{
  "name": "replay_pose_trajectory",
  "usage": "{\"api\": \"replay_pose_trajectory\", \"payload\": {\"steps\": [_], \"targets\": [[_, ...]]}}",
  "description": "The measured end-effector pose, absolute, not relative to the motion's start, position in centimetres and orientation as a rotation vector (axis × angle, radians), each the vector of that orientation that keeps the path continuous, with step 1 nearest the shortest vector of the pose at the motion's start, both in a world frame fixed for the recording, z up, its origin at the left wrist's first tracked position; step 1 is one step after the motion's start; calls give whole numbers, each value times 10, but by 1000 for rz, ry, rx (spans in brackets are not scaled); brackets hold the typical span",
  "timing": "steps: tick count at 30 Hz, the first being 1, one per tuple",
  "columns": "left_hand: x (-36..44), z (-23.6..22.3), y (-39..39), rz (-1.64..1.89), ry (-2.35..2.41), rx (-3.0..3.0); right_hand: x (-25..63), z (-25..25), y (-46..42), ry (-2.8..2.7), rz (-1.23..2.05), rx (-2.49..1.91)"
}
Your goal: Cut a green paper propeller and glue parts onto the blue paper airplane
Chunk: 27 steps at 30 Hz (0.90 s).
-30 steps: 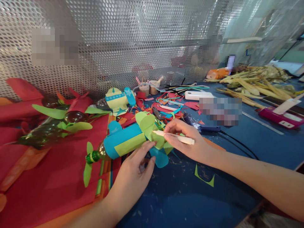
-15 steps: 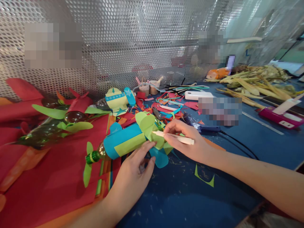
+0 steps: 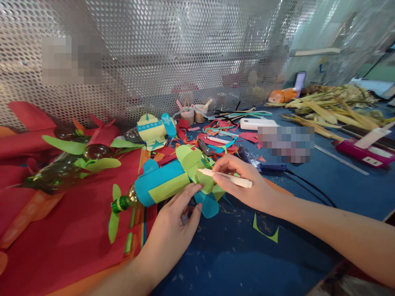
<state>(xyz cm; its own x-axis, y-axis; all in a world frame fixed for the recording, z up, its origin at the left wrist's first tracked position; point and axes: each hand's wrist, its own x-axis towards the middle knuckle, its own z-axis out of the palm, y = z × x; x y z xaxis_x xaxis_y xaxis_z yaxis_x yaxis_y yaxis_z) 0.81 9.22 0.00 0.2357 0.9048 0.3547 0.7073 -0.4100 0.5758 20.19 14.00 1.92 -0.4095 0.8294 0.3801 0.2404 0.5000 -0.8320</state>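
Behind your hands rose a perforated metal sheet (image 3: 173, 53), its round holes in tight rows and its surface shiny. Below your grip spread a smooth, dark blue tabletop (image 3: 247, 255), flecked with small pale bits. To the left of your left hand (image 3: 173, 222) lay a broad sheet of matte red paper (image 3: 77, 234). Just beyond the hands, curled and jagged paper scraps (image 3: 160, 156) made a loose heap; farther off to the right of your grip, dry, fibrous yellowish strips (image 3: 327, 111) were piled.

Your right hand pinched a slim white pen (image 3: 242, 181) between thumb and fingers, its tip against a rounded green fin at the rear of the bottle plane (image 3: 160, 179). Your left hand lay along the plane's near side, fingers bent and thumb apart, the fingertips at its tail end; whether they were pinching it you could not tell from this angle.

The plane lay on its side between and ahead of your hands, its nose pointing left. A bright blue paper sleeve wrapped its body, with a lime green panel along the near side. The glossy bottle neck ended in a ridged green cap, from which slender leaf-shaped propeller blades (image 3: 113, 228) stuck out.
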Motion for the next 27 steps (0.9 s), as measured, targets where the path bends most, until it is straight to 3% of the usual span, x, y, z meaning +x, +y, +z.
{"api": "replay_pose_trajectory", "payload": {"steps": [27], "targets": [[8, 0, 91, 928, 1496, 2231, 201, 20, 143, -1922, 826, -932]]}}
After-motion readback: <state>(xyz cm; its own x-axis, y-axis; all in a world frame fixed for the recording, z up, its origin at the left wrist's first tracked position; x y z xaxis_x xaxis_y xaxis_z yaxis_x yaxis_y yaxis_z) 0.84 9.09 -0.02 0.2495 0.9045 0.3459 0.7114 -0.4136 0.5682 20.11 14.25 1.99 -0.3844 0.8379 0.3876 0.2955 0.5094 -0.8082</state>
